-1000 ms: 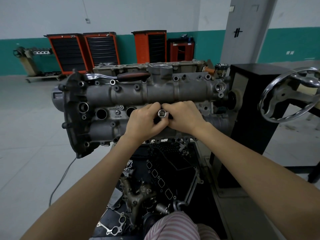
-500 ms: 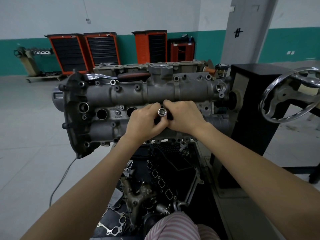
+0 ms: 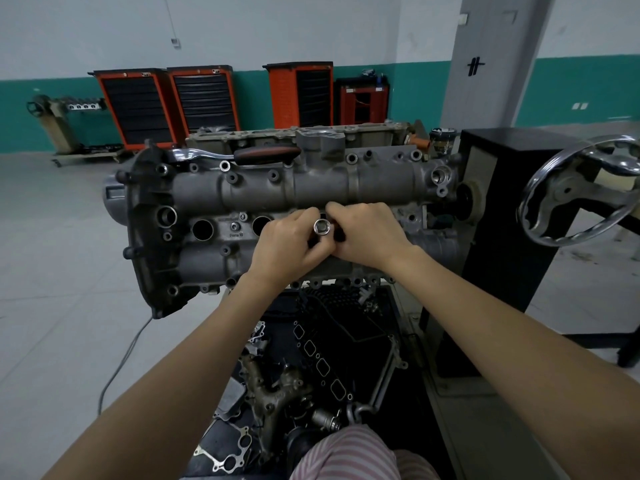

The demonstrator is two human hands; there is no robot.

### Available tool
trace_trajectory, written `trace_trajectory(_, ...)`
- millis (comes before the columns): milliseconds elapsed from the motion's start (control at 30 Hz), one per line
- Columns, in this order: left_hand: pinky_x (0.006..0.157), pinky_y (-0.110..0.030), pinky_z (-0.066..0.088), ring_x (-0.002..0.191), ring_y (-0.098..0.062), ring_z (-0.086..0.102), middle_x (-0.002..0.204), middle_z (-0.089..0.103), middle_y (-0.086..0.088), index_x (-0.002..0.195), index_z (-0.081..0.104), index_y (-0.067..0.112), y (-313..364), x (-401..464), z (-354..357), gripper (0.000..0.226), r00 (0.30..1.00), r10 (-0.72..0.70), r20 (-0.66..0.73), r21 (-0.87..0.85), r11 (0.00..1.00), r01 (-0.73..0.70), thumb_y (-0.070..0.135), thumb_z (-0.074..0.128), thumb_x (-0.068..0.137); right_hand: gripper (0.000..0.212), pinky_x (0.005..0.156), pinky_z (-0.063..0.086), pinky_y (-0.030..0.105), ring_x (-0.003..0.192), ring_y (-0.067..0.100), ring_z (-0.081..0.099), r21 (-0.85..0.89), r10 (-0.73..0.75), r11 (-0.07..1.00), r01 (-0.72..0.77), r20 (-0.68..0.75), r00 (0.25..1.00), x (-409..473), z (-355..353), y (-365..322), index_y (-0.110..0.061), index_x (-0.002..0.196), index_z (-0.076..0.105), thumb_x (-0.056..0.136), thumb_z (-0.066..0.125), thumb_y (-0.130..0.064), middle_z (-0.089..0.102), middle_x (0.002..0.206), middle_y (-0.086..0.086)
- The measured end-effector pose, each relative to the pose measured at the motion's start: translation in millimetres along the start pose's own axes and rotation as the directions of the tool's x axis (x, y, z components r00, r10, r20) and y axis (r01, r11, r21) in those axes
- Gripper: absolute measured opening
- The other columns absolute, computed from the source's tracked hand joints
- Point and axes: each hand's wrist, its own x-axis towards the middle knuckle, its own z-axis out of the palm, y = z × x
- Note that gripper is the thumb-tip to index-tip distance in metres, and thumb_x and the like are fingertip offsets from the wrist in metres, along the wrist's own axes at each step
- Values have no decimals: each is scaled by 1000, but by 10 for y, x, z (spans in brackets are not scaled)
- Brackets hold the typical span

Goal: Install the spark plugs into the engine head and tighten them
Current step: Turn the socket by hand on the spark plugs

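Note:
The grey engine head (image 3: 311,192) is mounted on a stand in front of me, with two open spark plug holes (image 3: 202,229) visible to the left of my hands. A shiny socket (image 3: 322,226) stands out of a middle hole with its open end toward me. My left hand (image 3: 287,244) pinches the socket from the left. From the right, my right hand (image 3: 367,233) holds it with curled fingers. The spark plug itself is hidden inside the socket or hole. A ratchet (image 3: 235,154) with a red-black handle lies on top of the head.
A chrome handwheel (image 3: 581,188) and a black stand cabinet (image 3: 502,216) are to the right. Below the head a tray (image 3: 311,368) holds gaskets and engine parts. Orange tool cabinets (image 3: 166,105) line the far wall. A cable (image 3: 121,362) runs across the floor on the left.
Both hands stay on the socket; the fingers have shifted slightly round it, and the socket's position is nearly the same.

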Motion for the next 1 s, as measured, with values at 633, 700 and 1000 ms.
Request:
trace_trajectory(633,43,-27,27,44,-29,43,56,46,-11,65,44,1,-10,8,2,34,1000,-12,22,6,1000,12,30,42,84,20,53,28,31,70,37,61,-9,9,1000,-9,18,1000,6,7,4,-7,82,55,79,57,-27,67,73,11)
trace_trajectory(700,43,-27,27,44,-29,42,57,45,-11,67,44,1,4,15,-11,32,999,-13,32,-3,1000,13,29,40,83,21,53,29,31,73,36,61,-13,-1,1000,1,25,1000,13,15,25,-9,83,55,81,55,-29,67,75,10)
trace_trajectory(1000,45,-27,28,45,-28,44,52,48,-10,61,44,2,-17,19,16,43,998,-53,22,33,998,52,38,45,84,20,57,28,32,80,35,61,-28,-30,999,31,41,999,-4,35,64,-13,84,63,87,51,-28,68,82,11)
